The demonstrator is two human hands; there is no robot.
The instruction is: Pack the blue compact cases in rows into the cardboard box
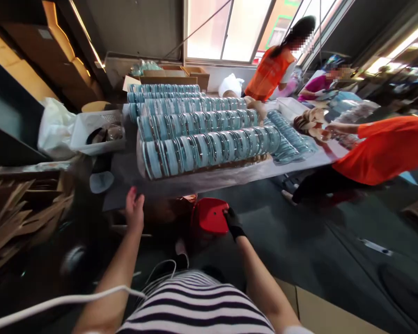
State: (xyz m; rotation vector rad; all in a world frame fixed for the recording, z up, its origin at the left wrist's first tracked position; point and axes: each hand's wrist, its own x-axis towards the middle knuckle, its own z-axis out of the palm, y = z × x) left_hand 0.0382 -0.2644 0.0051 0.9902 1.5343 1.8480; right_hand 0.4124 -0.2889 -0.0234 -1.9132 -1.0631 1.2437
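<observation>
My left hand (134, 208) is bare and raised just in front of the table's near left edge. Its thumb and fingers are apart, with nothing in them. A fingerless-looking black glove covers my right hand (234, 223), which is beside the red stool (212, 215); its fingers stretch toward the stool's right edge and hold nothing visible. Whether they touch the stool I cannot tell. Beyond both hands, long rows of clear, bluish round pieces (209, 150) lie stacked on their sides on the table (195, 181). Their exact kind is unclear.
A white plastic basket (99, 147) with dark and clear items sits at the table's left end, beside a white bag (55, 125). Flattened cardboard (24, 218) is at left. Two people in orange (271, 74) and one in purple (316, 86) are along the table. A white cable (73, 299) crosses my left arm.
</observation>
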